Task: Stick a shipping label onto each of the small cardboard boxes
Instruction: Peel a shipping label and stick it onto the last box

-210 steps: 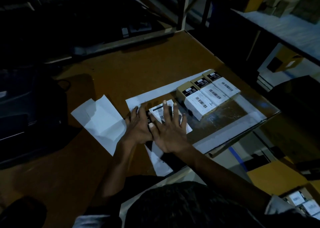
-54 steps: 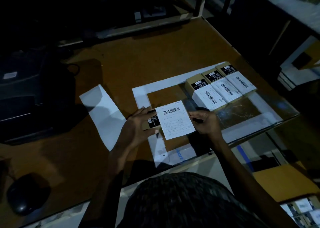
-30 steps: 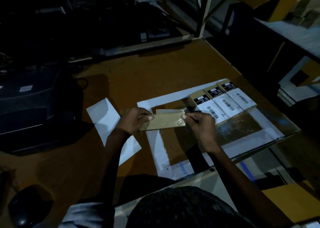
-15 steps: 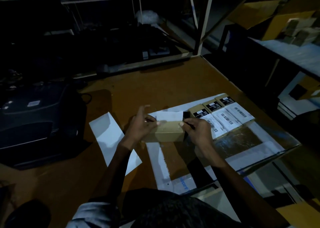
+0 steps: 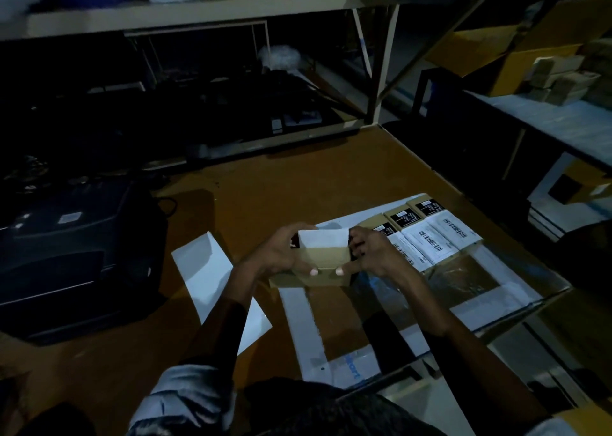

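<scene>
The small cardboard box point(image 5: 323, 263) is held up just above the brown table point(image 5: 298, 183), near its front middle, tilted so a plain brown face looks toward the camera. A white shipping label point(image 5: 323, 239) wraps over its upper edge, the visible part lying against the top of that face. The left hand point(image 5: 278, 253) grips the box's left end, fingers curled round it and thumb pressed on the front face; the right hand point(image 5: 371, 253) grips the right end the same way, both thumb tips close together low on the cardboard.

The step in hand looks like folding and smoothing the label around the box's edge, so this box is nearly done. The next move probably calls for pressing the label's loose edge flat with the thumbs, working outward to avoid creases, then setting the box down beside the labelled boxes point(image 5: 427, 236), a row of three lying just right of the hands with barcodes facing up.

Those boxes rest on a clear sheet with a white border point(image 5: 304, 323). A loose white paper strip point(image 5: 212, 283) lies left of the hands, possibly label backing. Further left sits a dark machine point(image 5: 73, 253), perhaps a printer, too dim to tell. Shelving point(image 5: 198, 8) stands behind
</scene>
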The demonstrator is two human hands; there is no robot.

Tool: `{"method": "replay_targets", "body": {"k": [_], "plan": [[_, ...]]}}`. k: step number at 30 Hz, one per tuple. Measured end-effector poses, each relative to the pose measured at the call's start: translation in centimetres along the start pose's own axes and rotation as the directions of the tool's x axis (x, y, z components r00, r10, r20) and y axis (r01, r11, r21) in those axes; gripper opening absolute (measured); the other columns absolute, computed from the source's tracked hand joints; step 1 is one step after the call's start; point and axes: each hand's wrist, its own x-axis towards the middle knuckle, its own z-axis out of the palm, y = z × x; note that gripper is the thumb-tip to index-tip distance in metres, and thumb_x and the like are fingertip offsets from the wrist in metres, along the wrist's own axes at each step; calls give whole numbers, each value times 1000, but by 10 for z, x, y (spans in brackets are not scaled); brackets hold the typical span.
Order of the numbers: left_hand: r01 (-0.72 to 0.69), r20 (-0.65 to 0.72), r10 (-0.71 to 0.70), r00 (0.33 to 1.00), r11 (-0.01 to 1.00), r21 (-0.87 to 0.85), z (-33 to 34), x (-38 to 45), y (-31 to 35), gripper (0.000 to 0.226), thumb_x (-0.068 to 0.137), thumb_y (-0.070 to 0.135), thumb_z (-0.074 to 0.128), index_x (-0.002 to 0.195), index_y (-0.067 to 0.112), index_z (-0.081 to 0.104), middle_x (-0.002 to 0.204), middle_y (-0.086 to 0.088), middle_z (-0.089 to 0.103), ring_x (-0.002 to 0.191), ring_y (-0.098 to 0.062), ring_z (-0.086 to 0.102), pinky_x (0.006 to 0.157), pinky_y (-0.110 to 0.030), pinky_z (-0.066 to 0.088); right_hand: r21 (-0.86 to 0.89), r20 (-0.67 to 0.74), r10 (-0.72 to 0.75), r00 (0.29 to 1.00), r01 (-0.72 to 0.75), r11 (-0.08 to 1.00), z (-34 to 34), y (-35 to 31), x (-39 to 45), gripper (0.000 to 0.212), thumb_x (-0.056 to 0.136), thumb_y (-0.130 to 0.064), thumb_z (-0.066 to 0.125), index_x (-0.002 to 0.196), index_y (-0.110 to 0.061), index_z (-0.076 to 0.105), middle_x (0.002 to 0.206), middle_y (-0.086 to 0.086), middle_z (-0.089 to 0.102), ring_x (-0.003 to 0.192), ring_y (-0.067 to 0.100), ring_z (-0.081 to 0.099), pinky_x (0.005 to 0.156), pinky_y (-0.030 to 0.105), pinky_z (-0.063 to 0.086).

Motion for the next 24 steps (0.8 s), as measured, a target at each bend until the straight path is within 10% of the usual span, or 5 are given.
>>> {"method": "replay_targets", "body": {"k": [7, 13, 24], "plan": [[17, 137, -20, 990, 1000, 24, -12, 7, -11, 70, 60, 20, 95, 124, 23, 67, 123, 10, 67, 116, -13, 60, 95, -39, 54, 60, 92, -41, 995, 35, 998, 0, -2, 2, 67, 61, 11, 88, 121, -9, 67, 109, -5, 68, 104, 15, 64, 88, 40, 60], [-29, 217, 18, 976, 998, 49, -14, 9, -8, 56, 73, 7, 87, 124, 18, 67, 122, 6, 63, 104, 0, 61, 80, -15, 51, 20, 52, -37, 998, 36, 999, 5, 2, 9, 54, 58, 9, 90, 100, -21, 74, 111, 1, 68, 109, 25, 65, 93, 46, 58], [30, 218, -34, 975, 999, 21, -10, 9, -13, 56, 73, 19, 87, 123, 28, 64, 116, 9, 64, 107, -9, 59, 85, -29, 54, -218, 113, -101, 988, 124, 968, 1, -13, 10, 72, 56, -2, 94, 123, -8, 69, 111, -3, 62, 105, 19, 60, 87, 41, 60]]}}
